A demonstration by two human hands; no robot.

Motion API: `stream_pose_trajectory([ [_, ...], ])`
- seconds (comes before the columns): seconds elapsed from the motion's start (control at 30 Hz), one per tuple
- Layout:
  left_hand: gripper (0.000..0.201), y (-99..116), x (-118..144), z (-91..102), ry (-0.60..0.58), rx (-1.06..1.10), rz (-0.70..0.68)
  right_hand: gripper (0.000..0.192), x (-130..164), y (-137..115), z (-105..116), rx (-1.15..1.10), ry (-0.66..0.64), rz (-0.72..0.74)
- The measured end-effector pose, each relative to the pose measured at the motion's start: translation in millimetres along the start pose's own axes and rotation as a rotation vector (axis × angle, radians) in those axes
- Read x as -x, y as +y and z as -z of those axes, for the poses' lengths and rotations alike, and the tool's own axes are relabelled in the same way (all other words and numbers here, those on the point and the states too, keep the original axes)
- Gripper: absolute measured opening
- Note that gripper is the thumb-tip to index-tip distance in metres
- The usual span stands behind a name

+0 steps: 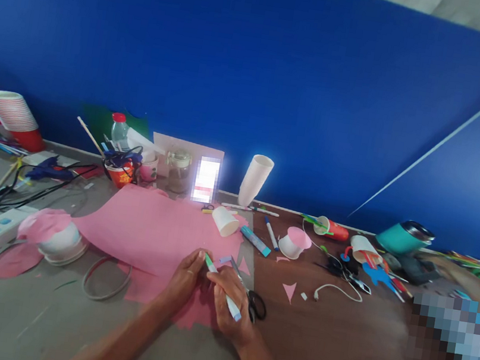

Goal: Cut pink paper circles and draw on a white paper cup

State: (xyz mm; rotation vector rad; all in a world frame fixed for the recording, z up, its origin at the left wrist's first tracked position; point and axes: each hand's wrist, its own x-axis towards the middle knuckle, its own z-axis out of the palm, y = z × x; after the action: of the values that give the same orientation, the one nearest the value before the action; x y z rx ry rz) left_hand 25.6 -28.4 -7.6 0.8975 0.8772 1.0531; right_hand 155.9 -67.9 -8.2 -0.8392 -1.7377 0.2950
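Forearms (127, 331) reach over the bench (39, 318) by its near edge; fingers of the right hand (237, 294) grip a marker (232, 306) above pink paper (160, 228). Left hand's (184, 277) hold is unclear; light pressure should keep the marker steady

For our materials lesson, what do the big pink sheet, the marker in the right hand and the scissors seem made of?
Pink sheet: probably paper or thin card, matte, with a thin, curving edge.
Marker: likely plastic; its white barrel looks smooth and rigid.
Scissors: handles probably plastic, being smooth black loops; blades greyish, perhaps metal.
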Motion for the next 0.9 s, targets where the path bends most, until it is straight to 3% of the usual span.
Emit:
stream_pose_trajectory([
  [0.13,0.053,11.0,-2.4,1.1,-0.019,-0.024,0.002,0.031,-3.6,1.5,0.8,0.050,0.015,0.013],
  [0.23,0.055,33.3,-0.6,10.0,0.110,-0.033,-0.010,0.030,-4.0,9.8,4.7,0.196,0.080,0.010],
  [0.3,0.046,50.2,7.9,21.7,0.164,-0.045,0.015,0.029,-2.3,18.7,7.1,0.350,0.077,-0.066],
  [0.4,0.030,67.1,31.6,45.2,0.133,-0.058,0.005,0.042,0.9,31.8,8.1,0.565,0.017,-0.231],
  [0.57,0.011,73.8,66.3,77.3,0.297,0.007,0.264,0.054,-0.6,38.8,7.7,0.779,-0.102,-0.430],
  [0.73,0.011,83.0,66.6,79.4,0.365,0.085,0.334,0.046,-7.1,33.0,12.8,0.899,-0.208,-0.610],
  [0.9,0.013,86.5,62.6,74.4,0.412,0.137,0.335,0.040,-12.3,21.8,21.5,0.921,-0.254,-0.655],
])
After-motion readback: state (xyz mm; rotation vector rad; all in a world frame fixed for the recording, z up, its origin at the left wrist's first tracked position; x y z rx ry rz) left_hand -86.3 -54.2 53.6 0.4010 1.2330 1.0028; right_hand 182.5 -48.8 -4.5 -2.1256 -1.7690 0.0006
